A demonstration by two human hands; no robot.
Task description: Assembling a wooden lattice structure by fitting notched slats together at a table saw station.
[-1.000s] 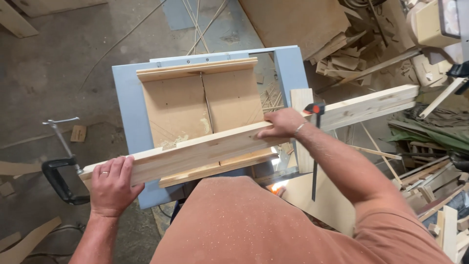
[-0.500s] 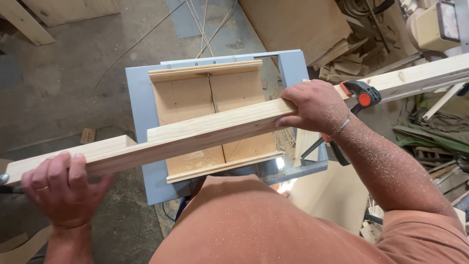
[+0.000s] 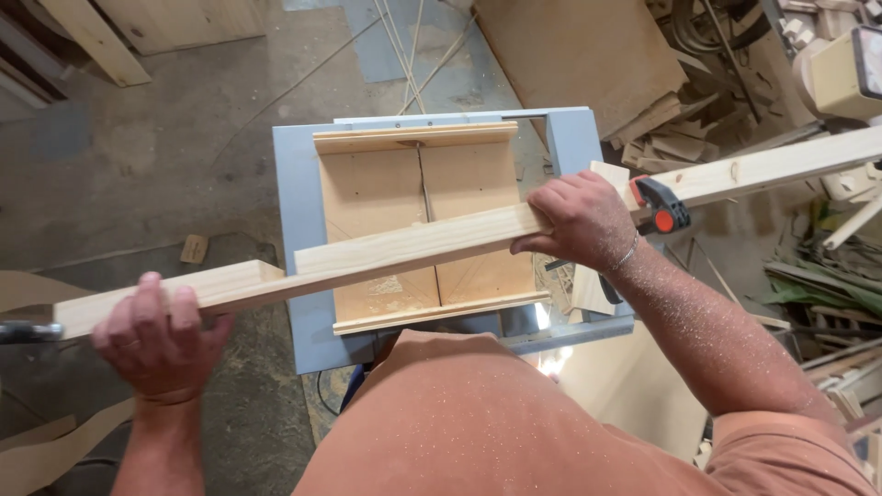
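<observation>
Between my hands I am gripping a long pine board [image 3: 413, 246], left hand [image 3: 152, 335] clenched near its end, right hand [image 3: 579, 220] clenched farther along, its long axis running left-right above the wooden sled [image 3: 386, 193] on the blue tabletop [image 3: 296, 230].

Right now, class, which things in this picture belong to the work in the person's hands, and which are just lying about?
In hand:
long wooden board, gripped by the left hand and the right hand
wooden sled on the blue saw table
red-and-black clamp on the board

Lying about:
offcut pile
small wood block on the floor
plywood sheet
</observation>
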